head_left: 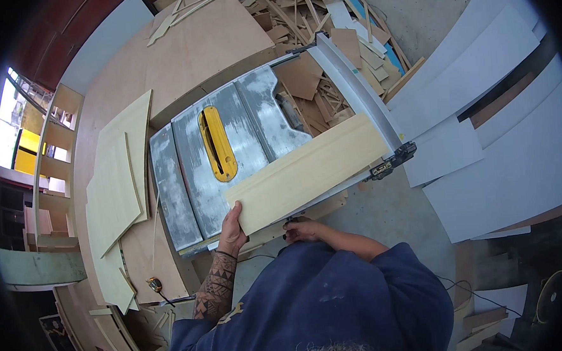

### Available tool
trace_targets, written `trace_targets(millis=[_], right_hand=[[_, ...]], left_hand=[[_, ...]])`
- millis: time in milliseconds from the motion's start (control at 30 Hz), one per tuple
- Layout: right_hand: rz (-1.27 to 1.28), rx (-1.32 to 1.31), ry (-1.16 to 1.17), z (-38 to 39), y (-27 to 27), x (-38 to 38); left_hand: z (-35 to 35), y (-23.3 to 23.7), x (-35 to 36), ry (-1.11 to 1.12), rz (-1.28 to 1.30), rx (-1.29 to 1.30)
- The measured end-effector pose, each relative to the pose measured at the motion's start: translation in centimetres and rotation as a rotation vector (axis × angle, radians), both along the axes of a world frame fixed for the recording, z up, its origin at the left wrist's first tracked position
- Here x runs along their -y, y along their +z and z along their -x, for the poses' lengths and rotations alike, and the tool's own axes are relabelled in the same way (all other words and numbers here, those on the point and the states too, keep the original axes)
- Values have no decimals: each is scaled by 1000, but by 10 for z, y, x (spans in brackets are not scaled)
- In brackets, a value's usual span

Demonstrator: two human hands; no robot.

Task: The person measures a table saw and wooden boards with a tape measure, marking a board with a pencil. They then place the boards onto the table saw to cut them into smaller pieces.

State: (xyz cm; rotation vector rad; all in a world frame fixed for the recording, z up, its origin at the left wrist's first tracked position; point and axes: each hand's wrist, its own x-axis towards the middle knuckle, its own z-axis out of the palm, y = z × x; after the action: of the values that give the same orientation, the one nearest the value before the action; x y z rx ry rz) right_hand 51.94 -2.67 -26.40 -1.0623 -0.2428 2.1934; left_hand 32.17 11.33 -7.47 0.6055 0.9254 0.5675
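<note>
A long pale wooden board [309, 171] lies across the front of the table saw [189, 174], its far end reaching the metal fence rail [359, 92]. My left hand [231, 227] holds the board's near left end, with the thumb on top. Below the saw's front edge, my right hand [300, 229] has its fingers curled at a small dark part; what it grips is hard to make out. The yellow blade insert [218, 144] sits in the saw top, beyond the board.
Thin plywood sheets [119, 177] rest on the wooden worktop at the left, near a tape measure [154, 284]. Wood offcuts [285, 16] are piled behind the saw. White panels [503, 164] stand at the right. A cable [474, 290] runs along the floor.
</note>
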Motion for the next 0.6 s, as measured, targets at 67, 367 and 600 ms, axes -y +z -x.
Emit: trace_targets(millis=[67,367,600], right_hand=[[-122,408,0,4,23,1],[4,694,154,-2,55,-8],[62,-46,-62,-15,32,-11]], left_hand=[[-13,-10,-7,10,-5,1],[-43,-30,-26,20,-339,-252],[-41,-13,-4,-138,-1198,-816]])
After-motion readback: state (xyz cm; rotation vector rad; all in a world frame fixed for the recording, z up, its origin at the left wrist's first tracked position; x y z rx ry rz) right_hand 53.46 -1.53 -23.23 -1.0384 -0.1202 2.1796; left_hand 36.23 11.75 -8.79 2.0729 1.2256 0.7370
